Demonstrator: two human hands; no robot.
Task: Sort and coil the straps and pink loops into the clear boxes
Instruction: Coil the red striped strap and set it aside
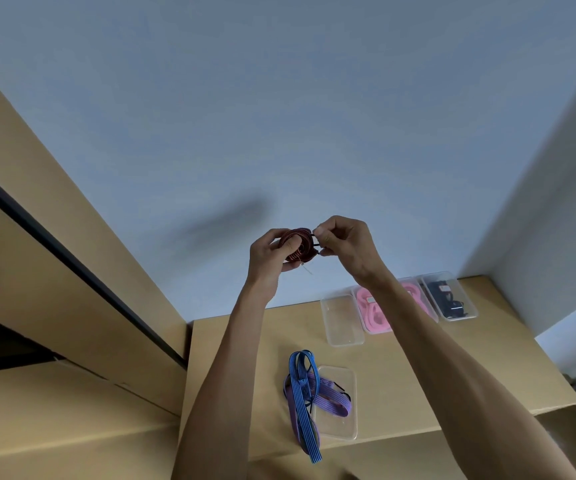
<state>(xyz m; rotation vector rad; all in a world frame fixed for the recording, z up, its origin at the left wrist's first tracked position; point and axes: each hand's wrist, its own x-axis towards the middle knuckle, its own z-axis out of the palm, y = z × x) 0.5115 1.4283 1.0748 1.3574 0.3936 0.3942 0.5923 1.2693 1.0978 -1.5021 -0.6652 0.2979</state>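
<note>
Raised in front of the wall, my left hand (268,252) grips a coiled red striped strap (297,244). My right hand (343,242) pinches the strap's black end at the coil's right side. On the cardboard surface (241,358) below lie a blue striped strap (303,403) and a purple striped strap (333,401), tangled and partly over a clear box lid (343,427). Further back stand an empty clear box (342,320), a clear box with pink loops (371,310) and a clear box with black straps (451,296).
A pale wall (279,116) fills the upper view. Tan cardboard panels (20,271) rise at the left with a dark gap. The cardboard surface ends at a front edge below the blue strap. Dark objects sit at the far right edge.
</note>
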